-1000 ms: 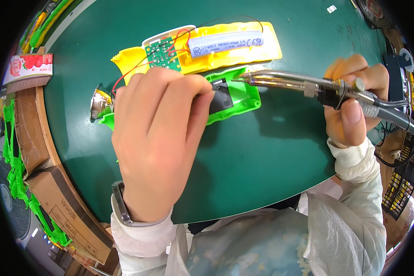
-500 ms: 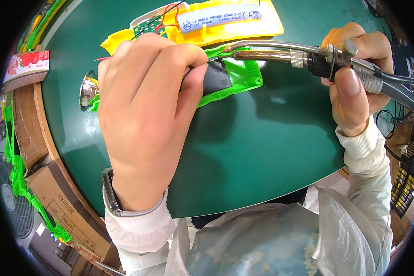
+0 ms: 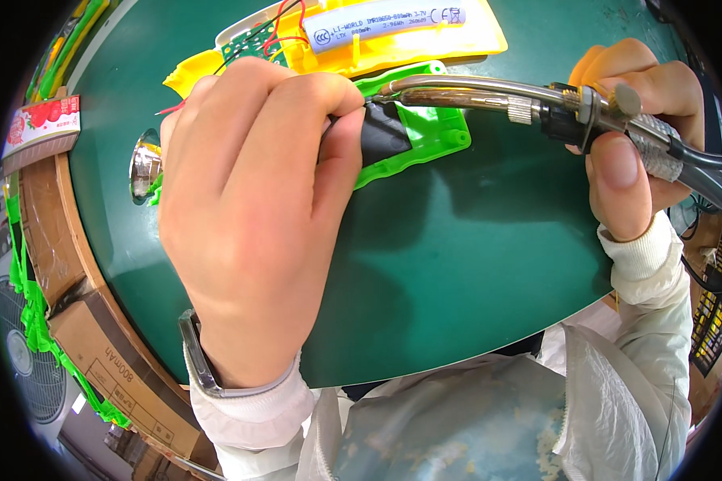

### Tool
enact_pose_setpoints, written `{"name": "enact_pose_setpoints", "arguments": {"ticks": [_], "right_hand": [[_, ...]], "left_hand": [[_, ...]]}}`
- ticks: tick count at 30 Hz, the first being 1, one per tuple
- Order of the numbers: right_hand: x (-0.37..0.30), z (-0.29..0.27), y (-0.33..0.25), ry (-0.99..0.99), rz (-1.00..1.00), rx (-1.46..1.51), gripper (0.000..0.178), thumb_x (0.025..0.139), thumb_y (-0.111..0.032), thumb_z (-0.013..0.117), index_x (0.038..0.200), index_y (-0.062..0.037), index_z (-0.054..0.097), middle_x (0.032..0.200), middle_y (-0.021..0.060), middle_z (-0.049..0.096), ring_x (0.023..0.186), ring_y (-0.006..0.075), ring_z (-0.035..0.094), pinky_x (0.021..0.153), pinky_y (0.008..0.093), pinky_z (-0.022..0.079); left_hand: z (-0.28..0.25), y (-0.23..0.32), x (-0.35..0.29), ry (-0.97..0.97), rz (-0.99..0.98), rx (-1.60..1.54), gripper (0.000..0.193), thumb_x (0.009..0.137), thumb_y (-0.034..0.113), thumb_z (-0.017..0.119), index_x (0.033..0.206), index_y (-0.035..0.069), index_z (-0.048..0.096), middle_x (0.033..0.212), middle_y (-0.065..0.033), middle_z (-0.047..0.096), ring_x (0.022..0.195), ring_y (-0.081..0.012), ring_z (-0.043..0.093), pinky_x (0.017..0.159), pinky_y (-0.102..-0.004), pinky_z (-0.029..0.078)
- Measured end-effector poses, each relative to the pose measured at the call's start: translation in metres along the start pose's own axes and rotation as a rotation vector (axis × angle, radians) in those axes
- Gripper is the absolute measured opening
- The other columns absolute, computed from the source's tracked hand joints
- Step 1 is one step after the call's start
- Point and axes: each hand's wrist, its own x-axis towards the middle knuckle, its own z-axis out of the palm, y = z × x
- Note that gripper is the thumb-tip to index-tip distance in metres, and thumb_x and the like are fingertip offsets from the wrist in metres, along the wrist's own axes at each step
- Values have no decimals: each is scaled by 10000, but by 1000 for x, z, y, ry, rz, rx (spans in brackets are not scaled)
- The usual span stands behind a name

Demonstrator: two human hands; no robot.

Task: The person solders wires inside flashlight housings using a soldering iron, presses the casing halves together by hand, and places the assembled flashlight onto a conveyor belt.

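Note:
My right hand grips a soldering iron with a thin metal solder feed tube clamped along it. Its tip reaches left to the fingertips of my left hand. There my left thumb and forefinger are pinched together; what lies between them, perhaps a thin dark wire, is mostly hidden. Under these fingers lies a green plastic housing half with a flat black piece in it. Beyond it is a yellow housing half with a white cylindrical battery, red and black wires and a green circuit board.
A shiny round reflector cup sits left of my left hand on the green tabletop. Cardboard boxes and a fan stand beyond the table's left edge. Cables trail off at the right.
Both hands keep their grips, and the iron's tip stays by my left fingertips. The green housing and the iron have shifted slightly right in view; the left hand appears slightly lower.

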Motion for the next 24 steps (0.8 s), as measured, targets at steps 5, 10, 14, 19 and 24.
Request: {"name": "enact_pose_setpoints", "arguments": {"ticks": [5,10,14,19,24], "right_hand": [[-2,-2,1,9,-3,-12,367,798,-262,665,986,-13,471,771,92,481,562,118,446,481,234,384],[-1,-2,3,-32,-50,10,357,803,-243,663,993,-7,474,775,97,487,558,120,456,484,234,391],[-2,-5,6,-42,-67,43,363,803,-232,667,1017,-11,474,797,104,492,561,122,463,490,234,402],[-3,-4,2,-20,-19,44,373,805,-234,669,1046,-26,475,831,109,495,585,129,477,497,234,416],[-4,-5,3,-56,-22,38,387,804,-251,671,1058,-35,474,848,107,489,592,129,473,495,234,421]], "left_hand": [[2,-1,-1,3,11,-12,142,692,-58,662,759,36,580,700,-28,530,607,-112,489,515,-231,356],[1,1,-2,3,16,-9,144,690,-63,660,754,36,578,696,-28,528,602,-111,485,510,-230,352],[1,2,-1,-4,3,-7,148,687,-67,659,757,35,578,694,-29,527,598,-110,480,506,-231,346],[1,4,-1,0,-20,-18,148,686,-70,658,758,33,580,694,-30,527,597,-114,478,506,-233,346],[0,3,-1,-3,-18,-14,142,686,-72,658,757,25,584,696,-35,532,596,-119,476,509,-234,347]]}}
